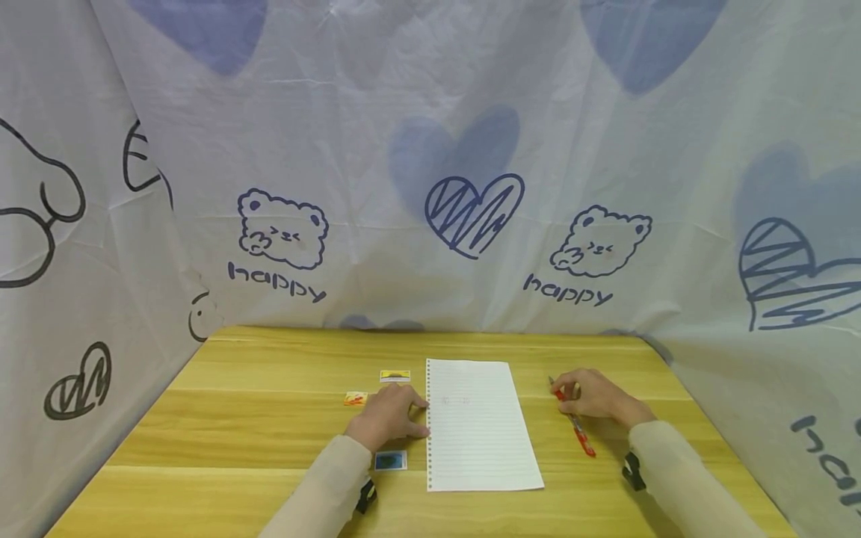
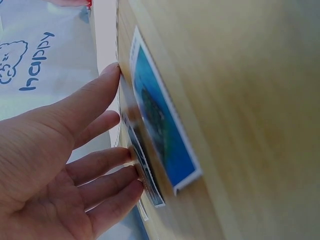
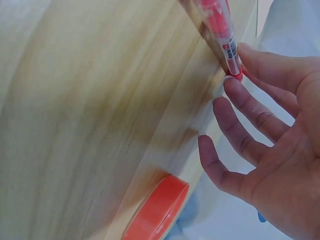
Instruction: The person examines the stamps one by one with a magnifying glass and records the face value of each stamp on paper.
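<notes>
My left hand rests at the left edge of a lined sheet of paper, thumb and forefinger tips on its punched margin. In the left wrist view its fingers are loosely bent, beside a blue picture stamp and a darker stamp partly hidden behind the fingertips. To the right of the sheet, my right hand pinches a red-and-clear pen between thumb and fingers. The pen slants over the table; in the right wrist view the remaining fingers are spread and slightly bent.
Two small stamps, one yellow and one orange, lie left of the sheet. A ring-shaped orange roll stands near my right hand's fingers. Patterned cloth hangs behind and beside the wooden table.
</notes>
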Demonstrator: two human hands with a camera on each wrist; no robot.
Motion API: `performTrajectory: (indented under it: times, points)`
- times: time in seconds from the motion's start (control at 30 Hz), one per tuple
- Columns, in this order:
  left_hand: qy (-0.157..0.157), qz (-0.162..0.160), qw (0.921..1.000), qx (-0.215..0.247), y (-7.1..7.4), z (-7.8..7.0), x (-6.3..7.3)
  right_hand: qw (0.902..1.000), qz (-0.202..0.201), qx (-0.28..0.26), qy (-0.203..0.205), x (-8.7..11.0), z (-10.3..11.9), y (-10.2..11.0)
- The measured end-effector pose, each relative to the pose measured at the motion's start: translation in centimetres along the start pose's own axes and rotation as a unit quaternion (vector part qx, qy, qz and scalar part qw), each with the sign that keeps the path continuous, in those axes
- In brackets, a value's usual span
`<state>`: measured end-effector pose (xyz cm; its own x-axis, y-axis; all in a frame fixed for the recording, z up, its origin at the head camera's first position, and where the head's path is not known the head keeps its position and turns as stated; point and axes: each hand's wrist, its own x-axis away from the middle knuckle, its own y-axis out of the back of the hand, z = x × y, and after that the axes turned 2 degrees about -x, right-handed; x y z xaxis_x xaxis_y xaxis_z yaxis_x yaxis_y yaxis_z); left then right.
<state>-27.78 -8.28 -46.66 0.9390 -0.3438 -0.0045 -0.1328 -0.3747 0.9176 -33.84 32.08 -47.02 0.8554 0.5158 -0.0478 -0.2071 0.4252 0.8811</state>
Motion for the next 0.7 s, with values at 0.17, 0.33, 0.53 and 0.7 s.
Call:
performTrajectory:
  times: [0.17,0.33,0.53,0.7]
  points:
    - [0.0,-0.001,1.0,-0.006,-0.02,0.04,0.02,0.9999,-0.002,-0.007,-0.008,0.0,0.28,-0.07]
    - [-0.001,-0.001,0.9999,-0.013,0.01,0.03,-0.02,1.0,-0.003,-0.005,-0.007,0.15,0.65,-0.01]
    - [-0.005,-0.001,0.9998,-0.021,0.11,-0.06,-0.05,0.9998,0.0,-0.011,-0.018,0.29,0.9,0.13]
    - [-0.014,-0.003,0.9996,-0.025,0.26,-0.16,-0.03,0.9996,0.0,-0.019,-0.019,0.23,0.86,0.05]
